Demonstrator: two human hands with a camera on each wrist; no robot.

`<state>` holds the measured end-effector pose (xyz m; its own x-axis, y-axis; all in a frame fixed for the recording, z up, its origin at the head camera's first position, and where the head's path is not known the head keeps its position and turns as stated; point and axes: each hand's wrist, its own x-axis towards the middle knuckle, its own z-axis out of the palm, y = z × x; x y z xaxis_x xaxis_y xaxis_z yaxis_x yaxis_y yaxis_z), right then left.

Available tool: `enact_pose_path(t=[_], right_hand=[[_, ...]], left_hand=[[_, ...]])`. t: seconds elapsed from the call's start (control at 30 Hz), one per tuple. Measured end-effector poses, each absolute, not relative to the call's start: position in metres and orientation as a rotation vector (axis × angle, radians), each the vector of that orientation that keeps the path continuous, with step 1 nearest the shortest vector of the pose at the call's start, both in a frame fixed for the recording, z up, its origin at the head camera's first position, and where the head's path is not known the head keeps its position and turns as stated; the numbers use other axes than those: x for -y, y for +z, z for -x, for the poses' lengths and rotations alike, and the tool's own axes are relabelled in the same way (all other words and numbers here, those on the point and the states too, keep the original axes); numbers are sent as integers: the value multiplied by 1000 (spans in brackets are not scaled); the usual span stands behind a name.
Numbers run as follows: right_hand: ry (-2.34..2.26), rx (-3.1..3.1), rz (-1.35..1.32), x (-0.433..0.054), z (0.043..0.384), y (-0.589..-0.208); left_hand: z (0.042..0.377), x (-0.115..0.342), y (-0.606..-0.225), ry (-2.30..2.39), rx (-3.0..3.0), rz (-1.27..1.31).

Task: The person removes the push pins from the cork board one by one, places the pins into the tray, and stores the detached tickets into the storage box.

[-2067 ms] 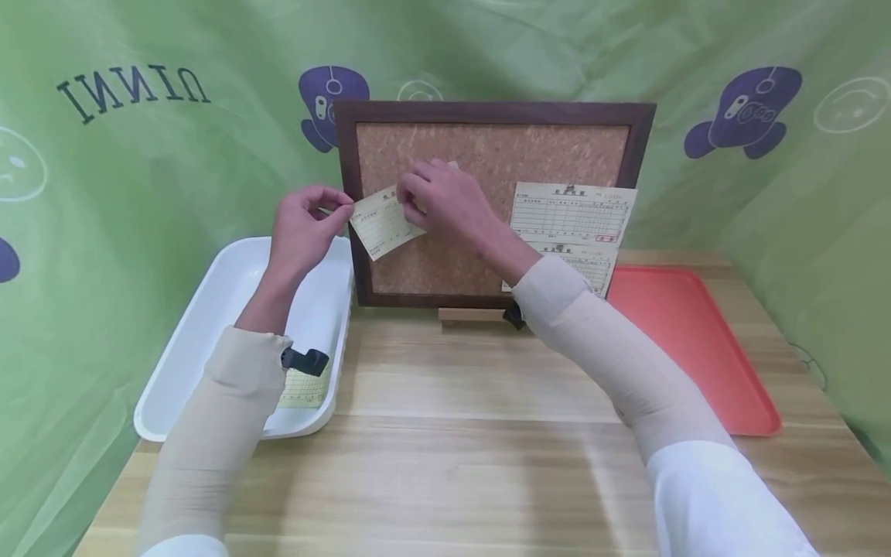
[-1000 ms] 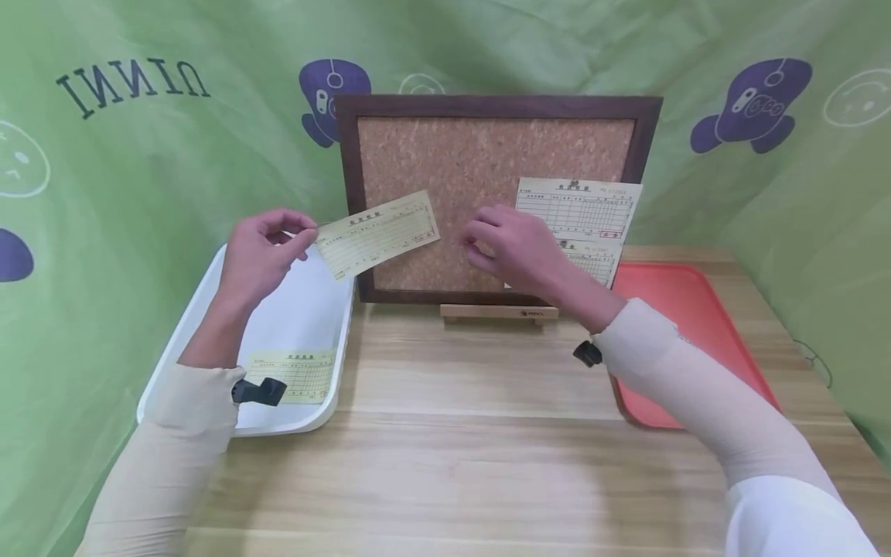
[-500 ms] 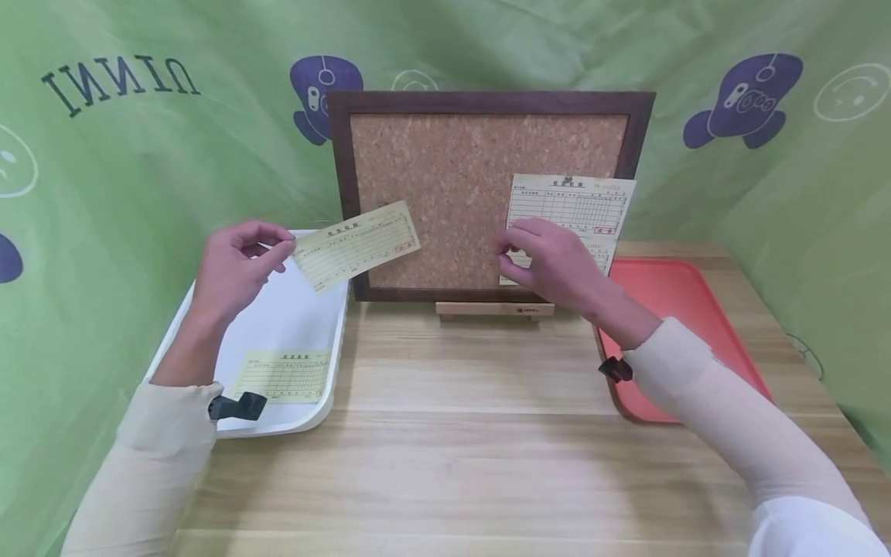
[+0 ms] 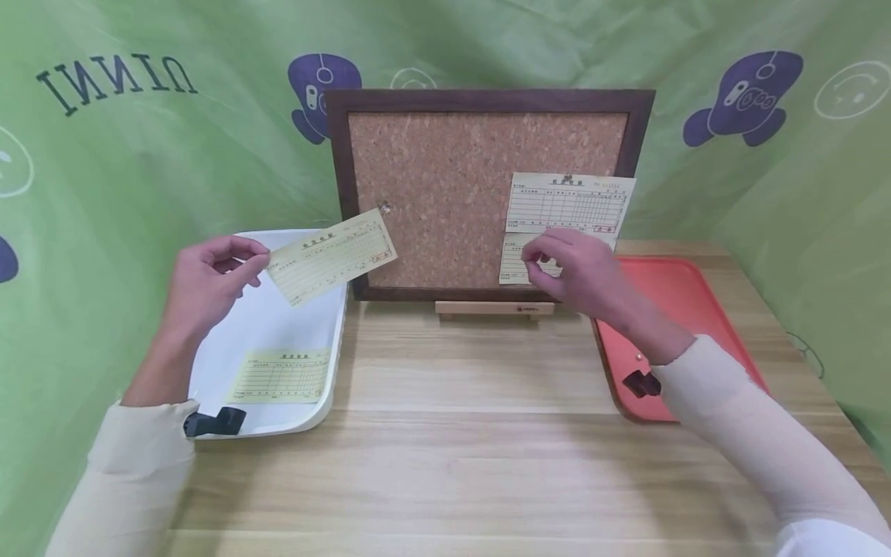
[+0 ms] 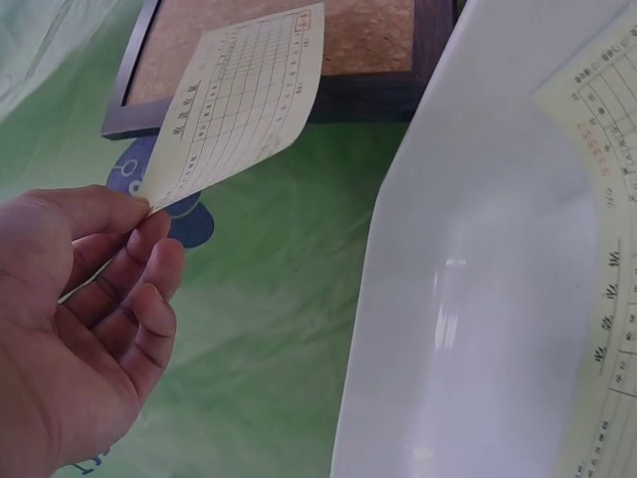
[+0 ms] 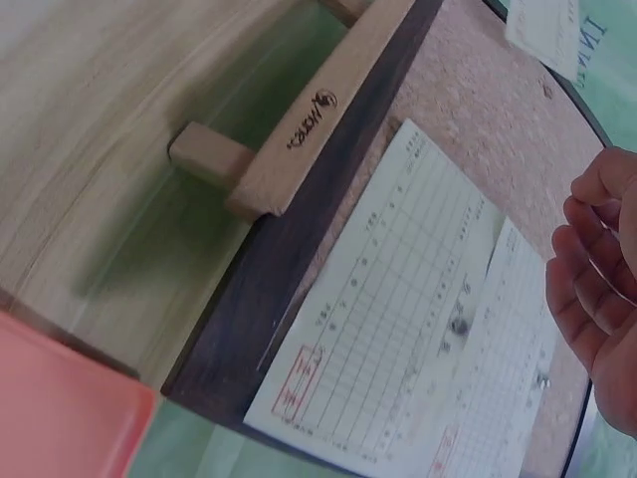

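Note:
My left hand (image 4: 212,282) pinches the left corner of a yellow receipt slip (image 4: 334,255) between thumb and forefinger. The slip is tilted, its right end overlapping the corkboard (image 4: 445,170) in the head view. A small shiny pin (image 4: 384,207) shows on the cork at that slip's upper corner. My right hand (image 4: 578,271), thumb and forefinger tips together, is in front of the lower of two receipts on the board's right side; I cannot tell whether something small is between its fingertips. The upper receipt (image 4: 567,203) has a dark pin head near its top edge.
A white tray (image 4: 326,402) on the left contains another yellow receipt (image 4: 278,377). The red tray (image 4: 685,298) lies at the right, with a small pin (image 4: 638,357) on it. The framed board leans on a wooden stand (image 4: 494,308), before a green cloth backdrop.
The receipt in my left hand has come away from the corkboard and moved left and down. My right hand has let go of that slip and moved right, toward the red tray.

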<state>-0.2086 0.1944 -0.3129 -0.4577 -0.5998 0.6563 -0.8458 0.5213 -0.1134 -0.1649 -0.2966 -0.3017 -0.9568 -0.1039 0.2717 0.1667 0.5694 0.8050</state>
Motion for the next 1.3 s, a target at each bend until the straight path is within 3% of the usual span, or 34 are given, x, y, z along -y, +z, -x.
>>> enact_pose_path(t=[0.83,1.3], right_hand=[[470,2359,-842,-294,182,-328],[302,2620,-739,-326,173,-345]], left_hand=[[151,340,-323,-1365,2636,9],[157,356,-328,-1068,2893,-26]])
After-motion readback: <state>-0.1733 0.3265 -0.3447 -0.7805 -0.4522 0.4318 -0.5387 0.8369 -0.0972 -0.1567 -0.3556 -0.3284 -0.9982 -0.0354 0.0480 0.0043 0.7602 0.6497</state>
